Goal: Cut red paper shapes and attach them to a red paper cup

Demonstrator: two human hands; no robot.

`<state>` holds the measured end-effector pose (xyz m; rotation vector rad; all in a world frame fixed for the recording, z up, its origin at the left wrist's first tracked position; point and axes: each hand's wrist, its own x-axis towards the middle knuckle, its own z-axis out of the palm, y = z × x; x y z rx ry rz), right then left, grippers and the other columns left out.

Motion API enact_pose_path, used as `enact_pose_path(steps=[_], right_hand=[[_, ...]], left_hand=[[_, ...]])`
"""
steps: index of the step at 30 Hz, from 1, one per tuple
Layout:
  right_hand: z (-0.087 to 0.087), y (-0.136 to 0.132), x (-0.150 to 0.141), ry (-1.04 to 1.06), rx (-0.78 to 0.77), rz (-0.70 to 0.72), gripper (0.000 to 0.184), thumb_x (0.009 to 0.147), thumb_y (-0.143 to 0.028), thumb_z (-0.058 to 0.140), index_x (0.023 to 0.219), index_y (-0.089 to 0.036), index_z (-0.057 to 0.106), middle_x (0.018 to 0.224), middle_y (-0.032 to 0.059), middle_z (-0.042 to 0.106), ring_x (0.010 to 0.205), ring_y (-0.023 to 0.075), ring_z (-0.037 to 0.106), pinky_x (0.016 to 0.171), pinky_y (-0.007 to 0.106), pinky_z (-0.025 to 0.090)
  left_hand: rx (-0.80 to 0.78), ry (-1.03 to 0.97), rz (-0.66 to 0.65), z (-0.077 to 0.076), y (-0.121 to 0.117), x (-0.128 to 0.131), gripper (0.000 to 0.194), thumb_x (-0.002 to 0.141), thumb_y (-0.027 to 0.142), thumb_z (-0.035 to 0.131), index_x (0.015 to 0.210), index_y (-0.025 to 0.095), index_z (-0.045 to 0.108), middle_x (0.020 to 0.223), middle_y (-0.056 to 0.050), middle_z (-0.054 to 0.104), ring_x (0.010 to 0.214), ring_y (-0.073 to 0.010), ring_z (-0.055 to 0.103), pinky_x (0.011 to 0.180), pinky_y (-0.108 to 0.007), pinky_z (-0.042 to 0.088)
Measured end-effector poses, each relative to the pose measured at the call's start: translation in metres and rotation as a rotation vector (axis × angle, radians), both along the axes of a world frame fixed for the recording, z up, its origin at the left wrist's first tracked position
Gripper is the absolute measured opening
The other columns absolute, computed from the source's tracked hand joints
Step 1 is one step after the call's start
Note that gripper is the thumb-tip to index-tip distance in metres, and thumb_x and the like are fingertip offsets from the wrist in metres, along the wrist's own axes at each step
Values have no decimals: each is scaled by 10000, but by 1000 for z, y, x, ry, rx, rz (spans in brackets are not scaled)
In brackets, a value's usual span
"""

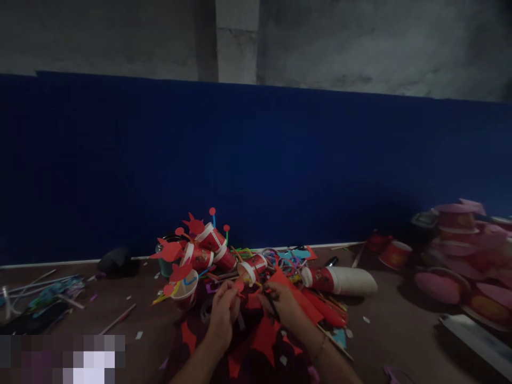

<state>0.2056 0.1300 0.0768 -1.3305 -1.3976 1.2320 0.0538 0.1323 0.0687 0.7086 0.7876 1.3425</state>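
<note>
Near the middle of the tabletop, my left hand is closed, pinching a small round piece of red paper at its fingertips. My right hand is closed too, a short way to the right, with a thin dark tool between the fingers; its kind is hard to make out. Red paper lies between the hands, and a pointed red paper cutout sits below them. Just beyond is a red paper cup on its side. Cups with red cutouts and straw stalks are heaped to the left.
A stack of cups lies at the right, by red sheets. Pink and red cup pieces pile up far right. Straws and scraps lie far left, near a dark lump. A blue panel stands behind.
</note>
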Motion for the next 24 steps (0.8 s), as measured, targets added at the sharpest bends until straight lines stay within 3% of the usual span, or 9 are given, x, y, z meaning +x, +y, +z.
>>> enact_pose_path(steps=[3, 7, 13, 17, 24], right_hand=[[8, 5, 15, -182, 48, -80, 129, 636, -248, 578, 750, -195, 549, 438, -60, 498, 378, 116, 455, 391, 219, 339], [16, 4, 23, -530, 273, -149, 246, 603, -116, 542, 829, -185, 608, 664, 15, 640, 621, 175, 588, 565, 254, 410], [-8, 4, 5, -449, 375, -71, 357, 639, -82, 495, 974, -160, 593, 875, 79, 681, 810, 207, 627, 725, 284, 464], [-25, 2, -2, -516, 436, -27, 459, 557, -19, 483, 966, -190, 601, 970, 75, 658, 916, 211, 596, 816, 294, 444], [-30, 1, -4, -540, 448, 27, 575, 515, 5, 466, 1040, -195, 585, 1049, 76, 630, 976, 205, 573, 864, 291, 435]], left_hand=[[-31, -111, -30, 7, -1, -2, 290, 610, 288, 610, 556, 203, 338, 376, 115, 313, 315, -15, 182, 349, -167, 114], [-151, -216, -56, 13, 0, -5, 233, 527, 233, 581, 573, 194, 355, 527, 40, 543, 329, -5, 263, 344, -167, 110], [-167, -141, -73, 13, 1, -8, 212, 547, 184, 567, 590, 199, 360, 447, 62, 501, 307, -18, 293, 350, -161, 112], [-137, -97, -80, 8, -3, -8, 173, 550, 158, 547, 677, 196, 435, 437, 69, 509, 302, -24, 292, 359, -164, 141], [-111, -72, -77, -10, -6, -11, 254, 582, 196, 538, 831, 146, 558, 449, 65, 504, 315, -21, 287, 363, -170, 141]])
